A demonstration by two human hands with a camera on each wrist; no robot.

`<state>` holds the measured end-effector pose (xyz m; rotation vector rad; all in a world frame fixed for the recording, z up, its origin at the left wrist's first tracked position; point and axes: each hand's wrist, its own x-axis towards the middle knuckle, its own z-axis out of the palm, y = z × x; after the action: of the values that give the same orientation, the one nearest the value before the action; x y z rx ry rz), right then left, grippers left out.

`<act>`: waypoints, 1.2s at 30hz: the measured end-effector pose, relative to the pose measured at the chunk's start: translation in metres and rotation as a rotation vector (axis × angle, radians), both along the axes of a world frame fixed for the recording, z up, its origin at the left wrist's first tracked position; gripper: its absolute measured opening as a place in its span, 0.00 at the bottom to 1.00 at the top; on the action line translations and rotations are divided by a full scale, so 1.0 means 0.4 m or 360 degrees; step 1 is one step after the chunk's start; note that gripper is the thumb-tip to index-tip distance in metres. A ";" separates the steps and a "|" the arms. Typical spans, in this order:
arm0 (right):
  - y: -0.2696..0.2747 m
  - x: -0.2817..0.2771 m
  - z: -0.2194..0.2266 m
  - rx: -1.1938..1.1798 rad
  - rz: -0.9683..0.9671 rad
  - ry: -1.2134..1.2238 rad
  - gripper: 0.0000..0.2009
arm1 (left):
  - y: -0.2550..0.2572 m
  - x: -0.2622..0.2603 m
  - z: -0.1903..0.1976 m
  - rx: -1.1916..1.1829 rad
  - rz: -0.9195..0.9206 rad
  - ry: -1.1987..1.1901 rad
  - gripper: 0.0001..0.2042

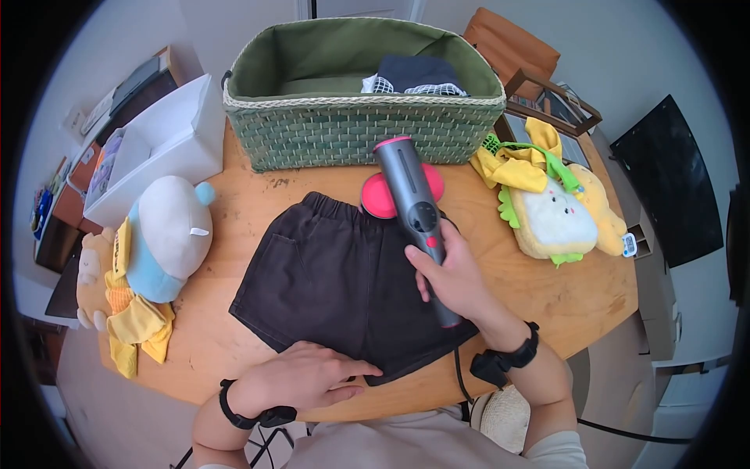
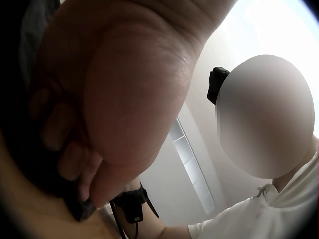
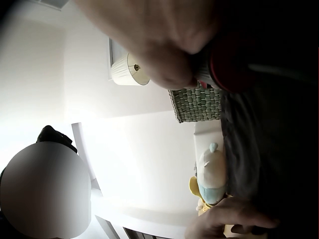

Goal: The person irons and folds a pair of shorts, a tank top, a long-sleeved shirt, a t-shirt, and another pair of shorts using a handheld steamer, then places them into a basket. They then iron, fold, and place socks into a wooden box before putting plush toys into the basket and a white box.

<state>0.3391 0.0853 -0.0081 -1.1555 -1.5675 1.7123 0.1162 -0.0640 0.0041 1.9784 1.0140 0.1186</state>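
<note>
Dark shorts lie spread on the wooden table, waistband toward the basket. My right hand grips a grey handheld device with pink ends, held over the right side of the shorts. Beside and partly behind the device is a pink round part. My left hand rests at the lower hem, its index finger extended on the cloth. The left wrist view shows this hand close up, palm side, over dark fabric. In the right wrist view, the right hand is around the device, whose red end shows.
A green woven basket with folded clothes stands at the back. Plush toys and yellow cloth pieces lie left and right. A white box is at the back left. A cable hangs at the front edge.
</note>
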 end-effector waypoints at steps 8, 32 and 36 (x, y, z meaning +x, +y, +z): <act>-0.153 0.162 0.091 -0.0132 -0.0101 -0.0140 0.22 | 0.018 -0.022 0.007 -0.0146 0.0154 -0.0001 0.21; -0.153 0.152 0.034 -0.0386 -0.0006 -0.0155 0.18 | 0.013 -0.001 0.005 0.0218 0.0100 0.0199 0.21; -0.118 0.120 0.026 -0.0311 -0.0019 -0.0078 0.17 | 0.002 -0.005 -0.008 0.0253 0.0153 0.0117 0.19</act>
<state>0.3871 0.0380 0.0024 -1.3075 -1.4434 1.8753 0.1140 -0.0630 0.0009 2.0901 1.1791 0.1851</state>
